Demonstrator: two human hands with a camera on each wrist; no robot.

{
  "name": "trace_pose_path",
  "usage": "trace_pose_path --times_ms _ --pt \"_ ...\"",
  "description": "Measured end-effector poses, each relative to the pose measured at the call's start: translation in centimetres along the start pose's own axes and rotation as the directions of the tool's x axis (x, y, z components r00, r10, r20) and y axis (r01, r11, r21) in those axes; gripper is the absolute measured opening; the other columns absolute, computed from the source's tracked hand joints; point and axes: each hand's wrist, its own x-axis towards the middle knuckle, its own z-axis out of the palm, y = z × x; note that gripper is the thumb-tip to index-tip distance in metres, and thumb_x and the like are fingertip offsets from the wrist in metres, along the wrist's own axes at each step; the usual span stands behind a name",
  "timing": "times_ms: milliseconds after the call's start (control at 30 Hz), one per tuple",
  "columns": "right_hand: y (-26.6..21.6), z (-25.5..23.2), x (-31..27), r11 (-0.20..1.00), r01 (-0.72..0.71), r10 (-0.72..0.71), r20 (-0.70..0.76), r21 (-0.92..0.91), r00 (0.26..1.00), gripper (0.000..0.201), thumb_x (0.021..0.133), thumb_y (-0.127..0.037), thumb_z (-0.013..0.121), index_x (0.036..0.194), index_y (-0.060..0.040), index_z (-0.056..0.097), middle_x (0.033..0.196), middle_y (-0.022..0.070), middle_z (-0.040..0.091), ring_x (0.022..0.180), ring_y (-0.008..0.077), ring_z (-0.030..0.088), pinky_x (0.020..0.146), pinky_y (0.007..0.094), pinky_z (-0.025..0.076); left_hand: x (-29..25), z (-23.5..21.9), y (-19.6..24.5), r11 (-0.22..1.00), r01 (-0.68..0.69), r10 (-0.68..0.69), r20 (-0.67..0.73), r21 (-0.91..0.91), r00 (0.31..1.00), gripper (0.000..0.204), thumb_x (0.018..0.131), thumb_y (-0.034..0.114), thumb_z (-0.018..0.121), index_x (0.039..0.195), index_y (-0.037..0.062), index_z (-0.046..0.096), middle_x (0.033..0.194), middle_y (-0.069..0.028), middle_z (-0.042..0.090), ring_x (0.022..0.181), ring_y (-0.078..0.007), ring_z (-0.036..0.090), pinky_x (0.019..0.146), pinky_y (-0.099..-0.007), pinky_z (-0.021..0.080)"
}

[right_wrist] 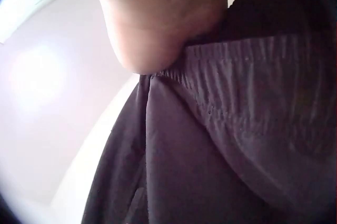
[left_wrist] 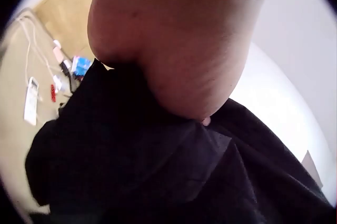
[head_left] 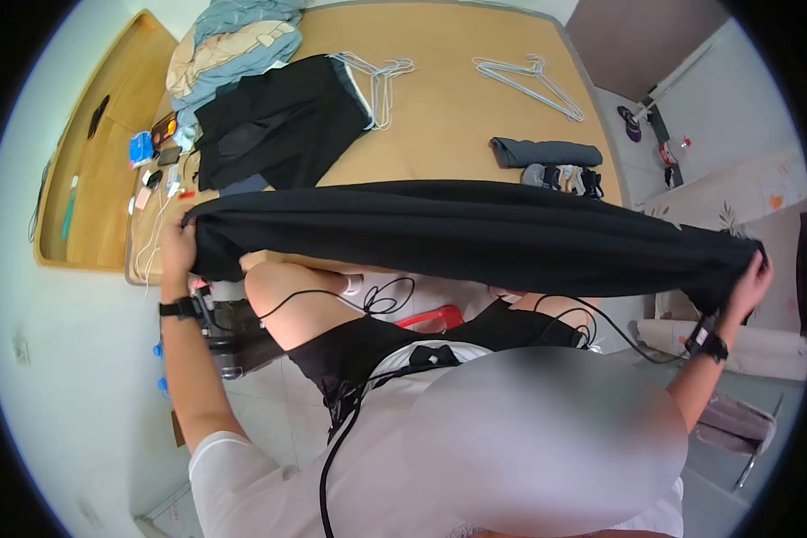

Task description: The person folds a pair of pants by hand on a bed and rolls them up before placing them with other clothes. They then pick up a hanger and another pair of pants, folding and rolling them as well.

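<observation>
- One black garment (head_left: 439, 231), two ends gripped: left hand (head_left: 178, 248) at one, right hand (head_left: 750, 283) at the gathered waistband (right_wrist: 253, 74).
- Beyond: one dark roll (head_left: 547, 153), two groups of white hangers (head_left: 386, 70).

Tan-topped bed (head_left: 457, 108) with grey edging fills the middle of the head view, pale wood headboard (head_left: 85, 229) with a recessed shelf at its left end, plain whitish wall (head_left: 27, 296) beyond that, light tiled floor (head_left: 278, 403) below. Right side: brown-grey panel (head_left: 641, 40) at top, can't tell door or wardrobe, then a pale grey panel (head_left: 735, 99), leaf-print fabric (head_left: 771, 179) below it, and a mauve-grey padded seat (head_left: 735, 421) on metal legs at lower right. Lighting's bright; right-wrist view has a blown-out glow (right_wrist: 37, 76) at left.
</observation>
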Motion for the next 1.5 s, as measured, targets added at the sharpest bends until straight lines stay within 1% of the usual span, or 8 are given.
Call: trace_pose_path --times_ms 300,433,533,667,967,1200,1400,1500 --pt "4.1 27.5 -9.9 0.894 0.078 0.168 0.491 -0.441 0.855 0.047 0.098 -0.034 0.066 0.127 0.0026 0.064 0.120 0.0282 0.069 0.115 0.0417 0.066 0.097 0.0443 0.051 14.4 11.3 -3.4 0.810 -0.069 -0.078 0.224 0.583 0.971 0.039 0.098 0.035 0.064 0.129 0.0115 0.067 0.119 -0.0203 0.071 0.118 -0.0367 0.066 0.102 -0.0492 0.049" --pt "7.1 34.7 -15.9 0.851 -0.087 0.373 0.479 -0.518 0.795 0.044 0.097 -0.031 0.066 0.126 0.0030 0.064 0.119 0.0311 0.068 0.116 0.0460 0.064 0.100 0.0487 0.050 14.3 19.1 -0.1 0.865 0.284 -0.324 0.029 0.413 0.946 0.055 0.097 0.040 0.061 0.141 0.0080 0.056 0.139 -0.0217 0.061 0.131 -0.0410 0.057 0.109 -0.0504 0.045" --pt "8.8 36.5 -17.1 0.825 -0.161 0.436 0.426 -0.542 0.793 0.048 0.097 -0.031 0.067 0.127 0.0046 0.062 0.123 0.0314 0.066 0.119 0.0464 0.063 0.100 0.0492 0.050 11.4 23.6 0.2 0.973 0.018 -0.020 0.007 0.228 1.000 0.044 0.095 0.032 0.065 0.130 0.0061 0.063 0.128 -0.0208 0.066 0.119 -0.0396 0.064 0.101 -0.0472 0.051" --pt "14.2 35.5 -17.4 0.830 -0.113 0.428 0.494 -0.546 0.757 0.061 0.097 -0.043 0.066 0.130 0.0078 0.059 0.123 0.0330 0.066 0.121 0.0467 0.062 0.102 0.0479 0.050 2.6 25.2 6.0 0.987 0.003 -0.023 0.119 0.161 0.993 0.021 0.091 0.025 0.067 0.103 0.0075 0.071 0.098 -0.0161 0.072 0.097 -0.0377 0.068 0.087 -0.0484 0.054" --pt "14.2 29.3 -23.1 0.844 -0.210 0.493 0.557 -0.494 0.669 0.089 0.086 -0.051 0.077 0.145 0.0073 0.045 0.135 0.0347 0.059 0.126 0.0422 0.060 0.108 0.0451 0.047 0.5 25.0 3.0 0.806 0.479 -0.540 0.101 0.348 0.836 0.063 0.086 0.044 0.072 0.135 0.0063 0.057 0.139 -0.0238 0.055 0.131 -0.0413 0.052 0.109 -0.0497 0.045" --pt "7.1 21.6 -26.7 0.896 0.035 0.316 0.689 -0.444 0.653 0.062 0.098 -0.032 0.067 0.143 0.0063 0.048 0.138 0.0299 0.058 0.131 0.0420 0.055 0.111 0.0447 0.043 9.5 21.3 -13.9 0.659 0.745 -0.721 0.198 -0.102 0.665 0.059 0.090 0.036 0.069 0.129 -0.0084 0.064 0.130 -0.0295 0.065 0.121 -0.0383 0.065 0.100 -0.0444 0.051" --pt "0.4 16.1 -28.9 0.876 -0.114 0.429 0.648 -0.469 0.630 0.056 0.100 -0.025 0.064 0.147 0.0014 0.048 0.145 0.0255 0.053 0.137 0.0372 0.049 0.115 0.0429 0.039 10.6 24.9 -18.4 0.790 0.587 -0.607 -0.087 -0.178 0.790 0.059 0.091 0.042 0.069 0.123 -0.0070 0.068 0.125 -0.0250 0.069 0.121 -0.0373 0.065 0.101 -0.0442 0.050" --pt "-2.5 14.3 -29.9 0.934 -0.033 0.286 0.686 -0.357 0.669 0.049 0.100 -0.018 0.062 0.144 0.0004 0.051 0.146 0.0195 0.056 0.140 0.0324 0.049 0.118 0.0410 0.037 11.4 23.4 -16.7 0.869 0.436 -0.446 -0.013 0.235 0.895 0.062 0.091 0.052 0.067 0.121 -0.0023 0.071 0.121 -0.0267 0.070 0.118 -0.0411 0.066 0.103 -0.0468 0.050"
